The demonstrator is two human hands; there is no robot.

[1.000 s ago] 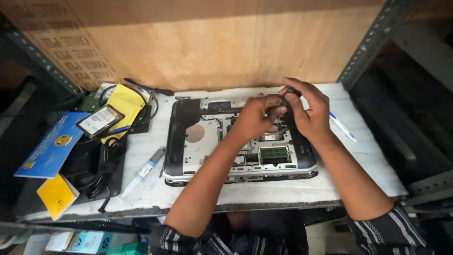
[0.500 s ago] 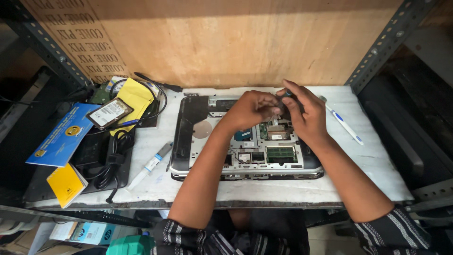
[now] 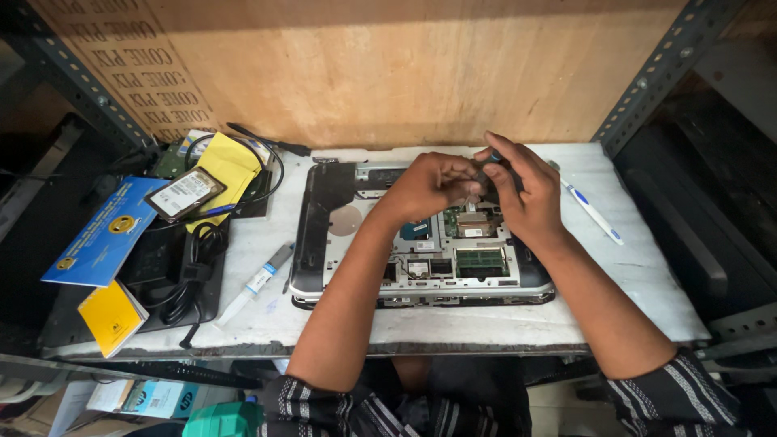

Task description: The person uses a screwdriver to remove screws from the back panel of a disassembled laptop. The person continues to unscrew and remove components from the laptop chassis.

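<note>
An opened laptop base (image 3: 324, 243) lies bottom-up on the white bench top (image 3: 647, 275), with its green circuit board (image 3: 479, 260) bared. Both my hands meet over its far middle part. My right hand (image 3: 526, 198) holds a dark-handled screwdriver (image 3: 490, 162) upright over the board. My left hand (image 3: 429, 184) is curled against the tool's lower end, fingers closed around it. The tool's tip is hidden by my fingers.
A white syringe tube (image 3: 257, 282) lies left of the laptop. A hard drive (image 3: 184, 194) rests on a yellow cloth (image 3: 235, 166), with black cables (image 3: 190, 267), a blue leaflet (image 3: 105, 235) and a yellow booklet (image 3: 109, 316) further left. A white pen (image 3: 595, 212) lies right. A wooden board (image 3: 405, 65) backs the bench.
The view has shifted slightly, so the bench sits a bit further right in the frame. My hands stay together on the tool over the same spot of the laptop.
</note>
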